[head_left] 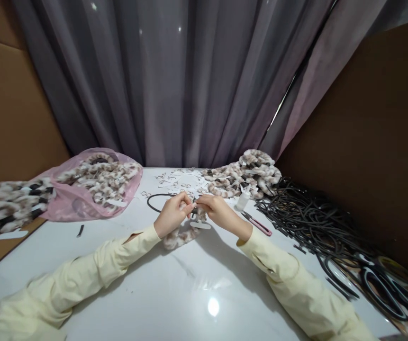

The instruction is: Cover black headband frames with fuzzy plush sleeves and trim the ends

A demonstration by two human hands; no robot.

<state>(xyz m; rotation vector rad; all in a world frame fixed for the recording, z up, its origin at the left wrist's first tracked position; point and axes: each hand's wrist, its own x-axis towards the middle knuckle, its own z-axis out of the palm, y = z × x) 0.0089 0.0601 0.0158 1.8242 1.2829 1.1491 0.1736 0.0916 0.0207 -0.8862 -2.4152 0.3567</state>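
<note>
My left hand and my right hand meet over the middle of the table, fingertips pinched close together. What sits between the fingertips is too small and too covered to make out. A black cord curves out in a loop behind my left hand. Below the fingers lies a fluffy white-and-brown strip, bent round on the tabletop and partly covered by my left hand. A white tag is beside the strip, under my fingers.
Fluffy strips fill a pink bag at left; another fluffy pile is at back right. Small rings are scattered behind my hands. Right of them are a small bottle, pink snips, black cords and scissors.
</note>
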